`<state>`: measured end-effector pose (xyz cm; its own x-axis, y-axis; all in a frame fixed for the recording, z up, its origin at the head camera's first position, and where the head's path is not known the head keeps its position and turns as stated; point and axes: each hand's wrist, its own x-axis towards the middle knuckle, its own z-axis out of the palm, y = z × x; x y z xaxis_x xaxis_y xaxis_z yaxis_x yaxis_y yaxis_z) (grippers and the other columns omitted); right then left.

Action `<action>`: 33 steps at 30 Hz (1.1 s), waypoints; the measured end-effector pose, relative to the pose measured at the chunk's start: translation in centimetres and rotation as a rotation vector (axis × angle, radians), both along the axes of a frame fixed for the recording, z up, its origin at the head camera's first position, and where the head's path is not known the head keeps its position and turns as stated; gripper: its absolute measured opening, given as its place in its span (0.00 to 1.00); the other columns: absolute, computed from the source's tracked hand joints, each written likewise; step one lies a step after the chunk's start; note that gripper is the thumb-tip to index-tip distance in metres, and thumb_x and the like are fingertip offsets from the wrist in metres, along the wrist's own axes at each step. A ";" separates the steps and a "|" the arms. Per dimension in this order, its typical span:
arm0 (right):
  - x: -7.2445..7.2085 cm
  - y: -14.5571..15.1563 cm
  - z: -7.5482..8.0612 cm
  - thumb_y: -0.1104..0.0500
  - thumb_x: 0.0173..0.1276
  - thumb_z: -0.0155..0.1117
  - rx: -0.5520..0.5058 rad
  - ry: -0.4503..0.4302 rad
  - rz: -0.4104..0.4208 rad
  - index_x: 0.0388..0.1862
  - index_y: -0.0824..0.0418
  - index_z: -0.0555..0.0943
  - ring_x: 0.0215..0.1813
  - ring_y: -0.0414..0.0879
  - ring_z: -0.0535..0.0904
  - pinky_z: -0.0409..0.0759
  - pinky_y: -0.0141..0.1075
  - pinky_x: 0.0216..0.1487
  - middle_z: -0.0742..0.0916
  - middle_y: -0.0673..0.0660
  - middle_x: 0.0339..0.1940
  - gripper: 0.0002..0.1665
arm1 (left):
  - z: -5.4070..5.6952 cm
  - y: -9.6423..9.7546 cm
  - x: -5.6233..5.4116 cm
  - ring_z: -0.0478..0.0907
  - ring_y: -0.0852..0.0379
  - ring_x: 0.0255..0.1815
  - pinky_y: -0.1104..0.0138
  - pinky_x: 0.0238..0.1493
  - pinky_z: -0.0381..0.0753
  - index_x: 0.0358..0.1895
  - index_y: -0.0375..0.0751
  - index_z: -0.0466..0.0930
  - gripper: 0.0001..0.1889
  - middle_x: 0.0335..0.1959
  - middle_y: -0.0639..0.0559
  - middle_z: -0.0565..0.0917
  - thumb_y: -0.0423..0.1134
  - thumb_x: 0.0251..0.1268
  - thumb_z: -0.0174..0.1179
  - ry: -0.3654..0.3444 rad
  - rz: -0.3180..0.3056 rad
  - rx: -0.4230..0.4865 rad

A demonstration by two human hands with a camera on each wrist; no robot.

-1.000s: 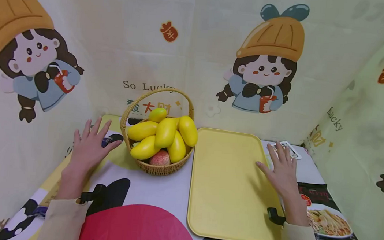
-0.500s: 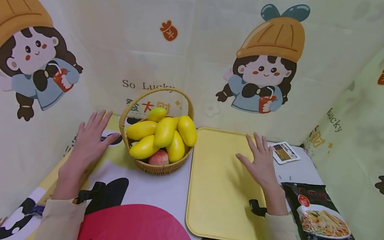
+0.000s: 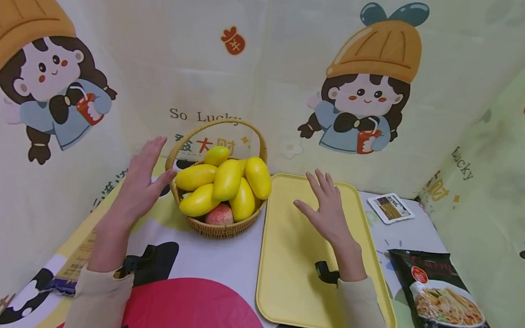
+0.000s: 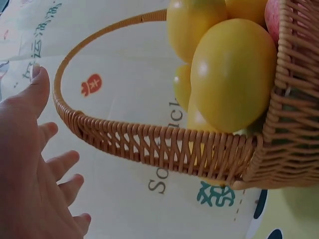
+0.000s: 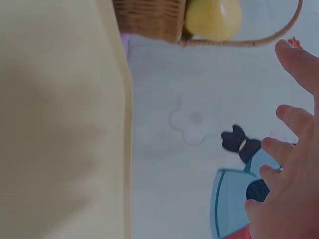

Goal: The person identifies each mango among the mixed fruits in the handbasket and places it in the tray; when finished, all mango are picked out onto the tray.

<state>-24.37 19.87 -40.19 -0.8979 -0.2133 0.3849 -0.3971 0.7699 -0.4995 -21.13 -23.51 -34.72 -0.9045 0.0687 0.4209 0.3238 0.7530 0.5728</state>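
A wicker basket (image 3: 215, 231) with a tall arched handle (image 4: 144, 142) stands at the back, heaped with several yellow mangoes (image 3: 227, 181). At its front a reddish peach (image 3: 220, 215) shows among them. Just left of the basket is my left hand (image 3: 140, 189), fingers extended and thumb toward the handle, holding nothing. In the left wrist view that hand sits beside the handle's arch. My right hand (image 3: 329, 215) hovers above the yellow tray (image 3: 282, 285), fingers spread and nothing in them. The right wrist view has the basket's side beyond the tray's edge.
To the right of the tray lies a black noodle packet (image 3: 448, 301). Behind it is a small white flat pack (image 3: 390, 208) with a brown label. A tan and purple packet (image 3: 73, 265) lies at the left, partly behind the left forearm. Printed cloth walls (image 3: 287, 60) enclose the table.
My right hand has moved left across the tray, uncovering the white pack and the noodle packet. My left hand has risen and shifted right, closer to the basket handle. The basket stays put.
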 end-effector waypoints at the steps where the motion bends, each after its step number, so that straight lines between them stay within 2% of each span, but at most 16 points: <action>1: -0.2 -0.5 0.0 0.38 0.67 0.64 -0.012 -0.005 0.010 0.80 0.44 0.57 0.85 0.56 0.41 0.40 0.65 0.79 0.56 0.54 0.83 0.47 | 0.0 0.2 -0.1 0.37 0.46 0.84 0.36 0.79 0.35 0.80 0.68 0.40 0.39 0.84 0.55 0.44 0.56 0.74 0.51 -0.013 -0.010 0.020; 5: -0.9 -2.6 0.0 0.38 0.68 0.64 -0.057 -0.027 0.054 0.80 0.44 0.57 0.85 0.54 0.41 0.41 0.62 0.80 0.56 0.52 0.83 0.46 | 0.1 0.7 -0.2 0.41 0.44 0.84 0.30 0.74 0.46 0.79 0.72 0.40 0.38 0.83 0.58 0.44 0.58 0.74 0.51 -0.064 -0.015 0.075; 7: -1.2 -3.8 0.0 0.38 0.68 0.63 -0.074 -0.039 0.071 0.80 0.43 0.57 0.85 0.53 0.42 0.43 0.62 0.80 0.56 0.51 0.83 0.46 | 0.2 0.8 -0.3 0.43 0.43 0.83 0.29 0.73 0.48 0.79 0.74 0.40 0.37 0.83 0.59 0.46 0.59 0.73 0.51 -0.068 -0.018 0.103; 15: -2.6 -8.0 -0.1 0.36 0.67 0.63 -0.195 -0.116 0.102 0.80 0.43 0.57 0.83 0.54 0.49 0.55 0.62 0.78 0.57 0.50 0.83 0.47 | 0.5 1.6 -0.9 0.48 0.47 0.83 0.35 0.76 0.50 0.78 0.75 0.44 0.36 0.82 0.60 0.53 0.55 0.74 0.53 -0.077 -0.066 0.199; 20: -3.2 -9.9 -0.5 0.37 0.68 0.63 -0.247 -0.153 0.083 0.80 0.42 0.57 0.82 0.55 0.53 0.58 0.62 0.77 0.58 0.49 0.83 0.45 | 0.4 2.0 -1.1 0.54 0.48 0.81 0.41 0.77 0.57 0.76 0.79 0.48 0.33 0.80 0.62 0.55 0.54 0.75 0.52 -0.061 -0.071 0.240; 26: -3.4 -11.4 -1.1 0.42 0.69 0.64 -0.294 -0.131 0.069 0.79 0.44 0.59 0.78 0.55 0.63 0.64 0.54 0.76 0.64 0.51 0.80 0.43 | 0.2 2.2 -1.2 0.67 0.49 0.74 0.48 0.72 0.68 0.75 0.80 0.52 0.29 0.74 0.54 0.69 0.50 0.77 0.50 -0.020 -0.072 0.273; 30: -3.5 -12.1 -1.4 0.46 0.69 0.65 -0.334 -0.082 0.042 0.78 0.47 0.61 0.72 0.52 0.70 0.70 0.49 0.73 0.70 0.52 0.75 0.42 | 0.1 2.4 -1.4 0.74 0.56 0.69 0.62 0.68 0.74 0.74 0.79 0.53 0.29 0.68 0.56 0.76 0.45 0.78 0.47 -0.005 -0.070 0.297; 33: -3.6 -12.5 -1.5 0.48 0.70 0.65 -0.363 -0.048 0.006 0.77 0.49 0.63 0.70 0.52 0.72 0.73 0.49 0.71 0.73 0.54 0.73 0.39 | 0.0 2.7 -1.5 0.77 0.56 0.65 0.72 0.63 0.76 0.75 0.75 0.55 0.29 0.65 0.54 0.78 0.42 0.78 0.48 0.012 -0.075 0.333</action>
<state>-27.92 7.34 -41.67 -0.9161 -0.0755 0.3937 -0.3701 0.5365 -0.7584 -22.60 -20.79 -34.70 -0.8970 -0.0082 0.4420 0.3794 0.4988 0.7792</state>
